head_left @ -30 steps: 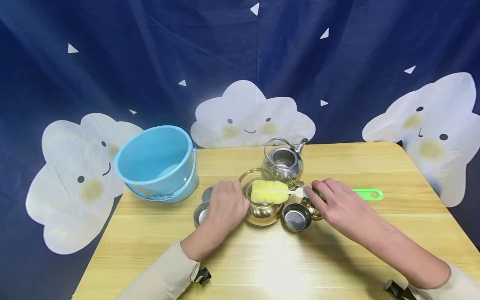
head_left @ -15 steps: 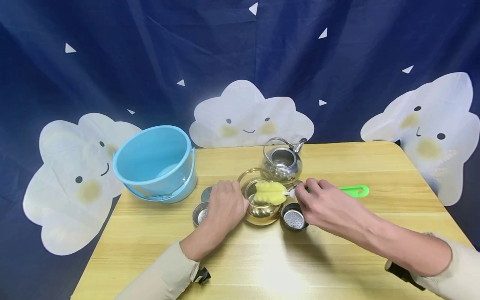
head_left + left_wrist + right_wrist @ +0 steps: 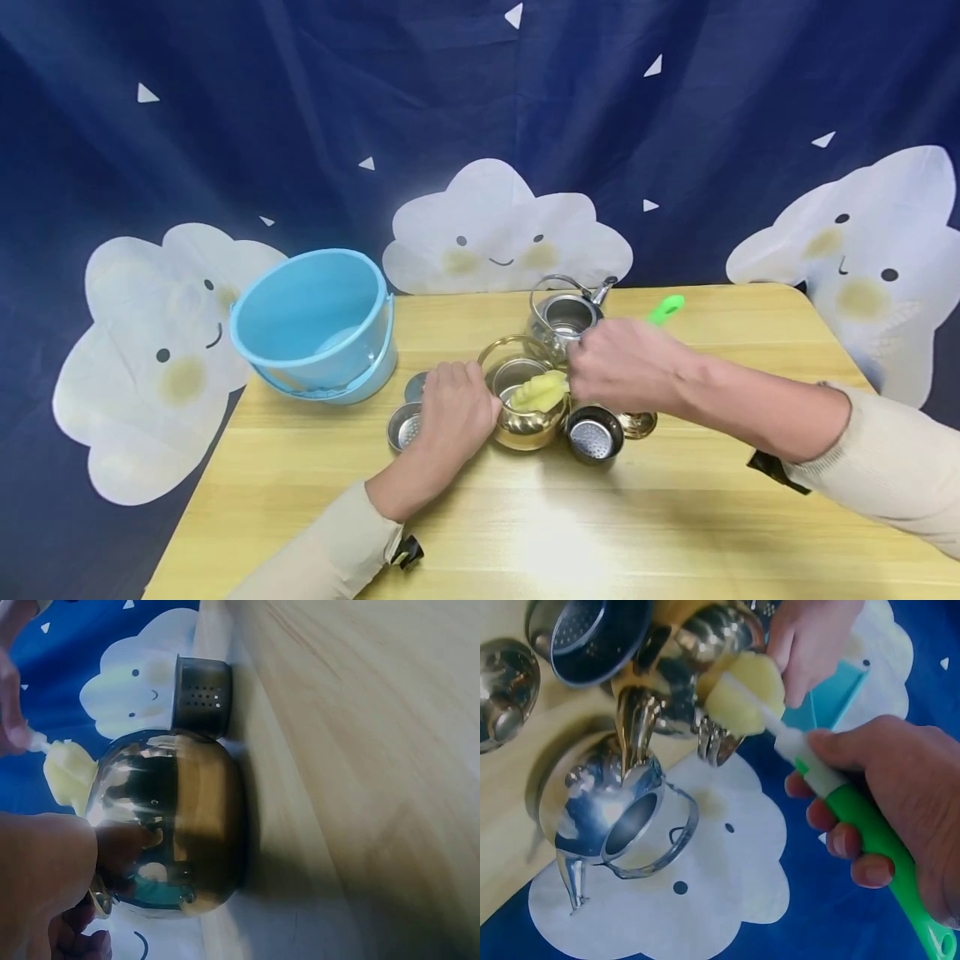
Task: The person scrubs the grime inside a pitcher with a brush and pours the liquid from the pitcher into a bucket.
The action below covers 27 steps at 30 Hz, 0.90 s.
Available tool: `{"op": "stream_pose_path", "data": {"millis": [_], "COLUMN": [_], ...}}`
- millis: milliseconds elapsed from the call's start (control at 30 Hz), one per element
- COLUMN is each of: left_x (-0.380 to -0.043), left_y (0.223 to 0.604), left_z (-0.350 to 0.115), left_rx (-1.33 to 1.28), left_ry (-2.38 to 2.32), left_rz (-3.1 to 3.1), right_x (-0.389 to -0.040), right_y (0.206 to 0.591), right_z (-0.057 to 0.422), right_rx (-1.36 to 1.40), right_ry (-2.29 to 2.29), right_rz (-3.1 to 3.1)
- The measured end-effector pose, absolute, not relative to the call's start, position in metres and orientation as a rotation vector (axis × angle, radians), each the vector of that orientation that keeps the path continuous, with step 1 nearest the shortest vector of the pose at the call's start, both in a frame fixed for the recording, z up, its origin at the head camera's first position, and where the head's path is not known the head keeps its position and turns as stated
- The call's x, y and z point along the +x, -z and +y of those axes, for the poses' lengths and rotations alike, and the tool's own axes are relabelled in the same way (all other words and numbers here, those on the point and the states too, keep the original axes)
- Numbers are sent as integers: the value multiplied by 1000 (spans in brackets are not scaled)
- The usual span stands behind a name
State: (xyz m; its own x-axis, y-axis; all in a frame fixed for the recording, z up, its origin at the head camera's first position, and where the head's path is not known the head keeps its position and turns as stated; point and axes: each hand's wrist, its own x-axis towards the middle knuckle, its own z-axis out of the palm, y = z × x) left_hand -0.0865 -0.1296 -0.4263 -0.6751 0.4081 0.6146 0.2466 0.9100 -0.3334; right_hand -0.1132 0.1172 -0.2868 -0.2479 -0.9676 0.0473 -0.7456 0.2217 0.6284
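Note:
My left hand (image 3: 459,406) holds the left side of a shiny gold teapot (image 3: 525,432); in the left wrist view its fingers curl by the rim and handle base. My right hand (image 3: 626,364) grips a sponge brush with a green handle (image 3: 881,844) and a white neck. The brush's yellow sponge head (image 3: 542,392) overlaps the pot's open mouth, tilted down toward it. Seen from the right wrist, the thumb lies along the white neck and the fingers wrap the handle. The gold pot's hoop handle stands up behind the sponge.
A silver teapot (image 3: 604,806) stands open behind the gold one. Perforated strainer cups sit on both sides, one at the right (image 3: 592,435) and one at the left (image 3: 405,427). A gold lid (image 3: 639,425) lies further right. A blue bucket (image 3: 360,379) stands at the back left.
My right hand has moved left and up, swinging the green handle from level to steeply raised, so the sponge now slants down at the pot's mouth. My left hand has stayed in place.

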Motion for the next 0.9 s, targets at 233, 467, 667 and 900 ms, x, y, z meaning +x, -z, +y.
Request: {"op": "stream_pose_path", "data": {"millis": [233,467,667,900], "left_x": [-86,-86,-86,-85], "left_y": [426,424,423,423], "left_z": [-128,-127,-127,-126], "left_rx": [-451,-461,-446,-438], "left_ry": [-342,-320,-290,-326], "left_rz": [-2409,-2376,-2350,-2376], "right_x": [-138,-150,-147,-144], "right_y": [284,288,290,307], "right_z": [111,115,120,133], "right_rx": [1695,1636,1564,1523], "right_ry": [527,331,167,-86], "right_rz": [-2274,-2686,-2957,-2872]}}
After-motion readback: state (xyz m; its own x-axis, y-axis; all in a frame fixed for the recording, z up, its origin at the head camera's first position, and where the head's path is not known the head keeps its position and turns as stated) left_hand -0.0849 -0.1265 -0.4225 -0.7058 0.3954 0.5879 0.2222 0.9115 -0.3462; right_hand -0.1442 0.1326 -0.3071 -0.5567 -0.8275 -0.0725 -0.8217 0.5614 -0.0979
